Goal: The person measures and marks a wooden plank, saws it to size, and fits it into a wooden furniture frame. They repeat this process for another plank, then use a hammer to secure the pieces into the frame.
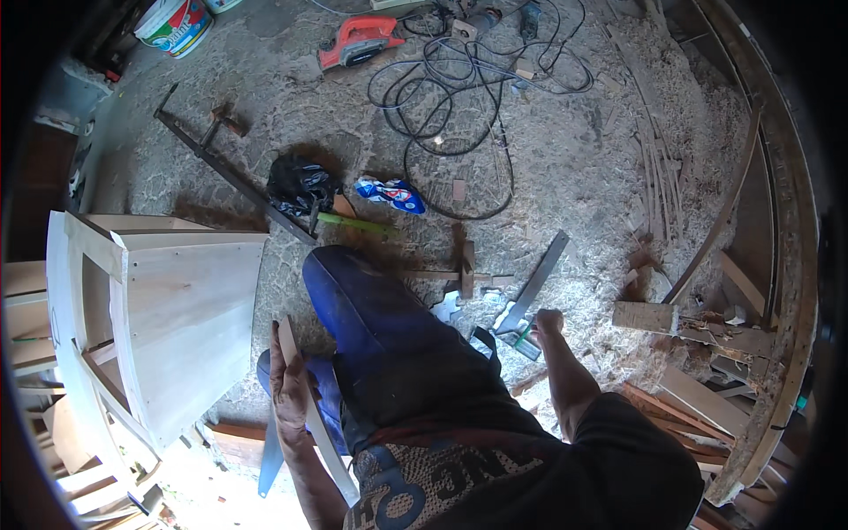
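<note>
Hemmed left by wooden carcass (194, 300), open over floor (291, 110) ahead. Gripping wooden slat (320, 433) in left hand (290, 389); with right hand (549, 325) curled, contents unclear.

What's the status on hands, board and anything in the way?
Left hand gripping pale board. Right hand at small green item, grip unclear. Wooden frame standing close, left of board.

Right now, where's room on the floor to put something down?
There's bare floor between the red power tool and the long metal bar, and a dusty patch between the looped cable and the thin wood strips. It's crowded by the right hand: dark flat tool, pale scrap.
</note>
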{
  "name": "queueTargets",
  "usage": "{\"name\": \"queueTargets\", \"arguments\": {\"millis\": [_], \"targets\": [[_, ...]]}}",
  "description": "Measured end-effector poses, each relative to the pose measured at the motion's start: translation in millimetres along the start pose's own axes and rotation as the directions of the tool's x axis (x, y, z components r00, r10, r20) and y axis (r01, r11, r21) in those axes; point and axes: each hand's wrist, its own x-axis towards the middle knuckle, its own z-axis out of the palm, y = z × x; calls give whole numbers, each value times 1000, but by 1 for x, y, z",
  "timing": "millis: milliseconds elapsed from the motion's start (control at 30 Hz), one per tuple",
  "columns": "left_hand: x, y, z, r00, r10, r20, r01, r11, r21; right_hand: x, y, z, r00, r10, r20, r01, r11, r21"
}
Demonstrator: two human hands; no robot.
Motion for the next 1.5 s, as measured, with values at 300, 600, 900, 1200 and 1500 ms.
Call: {"name": "queueTargets", "arguments": {"millis": [300, 600, 900, 1200, 1500], "targets": [[22, 34, 17, 965, 179, 191, -171, 984, -58, 43, 110, 8, 850, -423, -316, 351, 900, -260], [20, 56, 16, 901, 369, 230, -363, 929, -67, -65, 107, 16, 666, -686, 293, 642, 328, -693], [20, 49, 7, 932, 279, 232, -254, 958, -129, -204, -102, 1, 39, -978, 204, 997, 23, -77], [23, 57, 4, 859, 438, 264, -388, 895, -222, -421, -263, 40, -890, -236, 390, 363, -884, 295], [-1, 59, -9, 870, 446, 211, -276, 794, -541, -490, -291, 56, -882, 76, 465, 100, -934, 342]]}}
